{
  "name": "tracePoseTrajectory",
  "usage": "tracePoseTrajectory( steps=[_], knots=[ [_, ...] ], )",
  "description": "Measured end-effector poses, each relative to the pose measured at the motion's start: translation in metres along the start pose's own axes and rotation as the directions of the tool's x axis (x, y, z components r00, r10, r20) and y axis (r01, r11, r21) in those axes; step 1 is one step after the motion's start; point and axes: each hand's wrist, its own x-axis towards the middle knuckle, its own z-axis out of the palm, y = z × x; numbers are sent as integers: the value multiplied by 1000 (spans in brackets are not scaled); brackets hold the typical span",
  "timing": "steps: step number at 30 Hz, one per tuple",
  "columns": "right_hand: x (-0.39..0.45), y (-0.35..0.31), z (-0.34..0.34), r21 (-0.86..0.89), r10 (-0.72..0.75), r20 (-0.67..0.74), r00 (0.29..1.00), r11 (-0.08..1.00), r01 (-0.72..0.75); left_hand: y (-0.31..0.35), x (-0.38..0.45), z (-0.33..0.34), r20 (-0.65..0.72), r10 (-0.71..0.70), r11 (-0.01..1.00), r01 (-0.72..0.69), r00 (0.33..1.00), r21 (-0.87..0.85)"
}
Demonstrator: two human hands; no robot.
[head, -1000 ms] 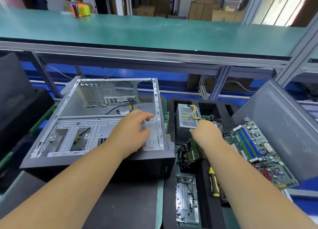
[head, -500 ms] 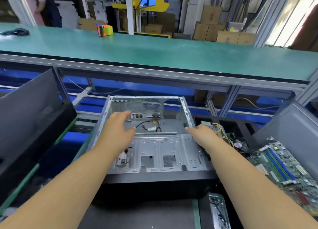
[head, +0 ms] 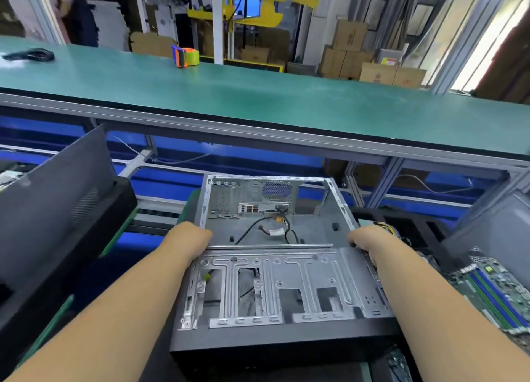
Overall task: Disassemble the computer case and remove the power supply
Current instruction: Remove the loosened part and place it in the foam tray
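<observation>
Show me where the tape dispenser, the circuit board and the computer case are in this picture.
tape dispenser (head: 185,56), head view, on its orange and green roll.
circuit board (head: 487,291), head view, on the blue memory slots.
computer case (head: 286,289), head view, on the bare metal drive bracket at its near end.

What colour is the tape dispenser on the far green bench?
Orange and blue, holding a yellow-green roll, head view.

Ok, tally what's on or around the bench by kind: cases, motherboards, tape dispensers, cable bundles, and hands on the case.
Cases: 1
Motherboards: 1
Tape dispensers: 1
Cable bundles: 1
Hands on the case: 2, left hand, right hand
Total: 6
</observation>
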Motion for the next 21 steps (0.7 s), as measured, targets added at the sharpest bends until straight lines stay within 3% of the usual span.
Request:
tracePoseTrajectory(
  steps=[5,8,16,21],
  knots=[
    [1,2,1,76,23,-47,999,997,-20,1,12,-6,2,19,1000,-19,1000,-7],
    [4,3,-6,259,4,-129,992,965,29,7,22,-18,-44,97,991,-100,994,-89],
    [14,-11,-11,603,-154,-440,885,680,418,29,36,-58,-348,346,823,-460,871,-334],
    [30,-28,4,680,-170,-477,862,550,485,31,50,-53,-378,379,735,-523,844,-431]
  ],
)
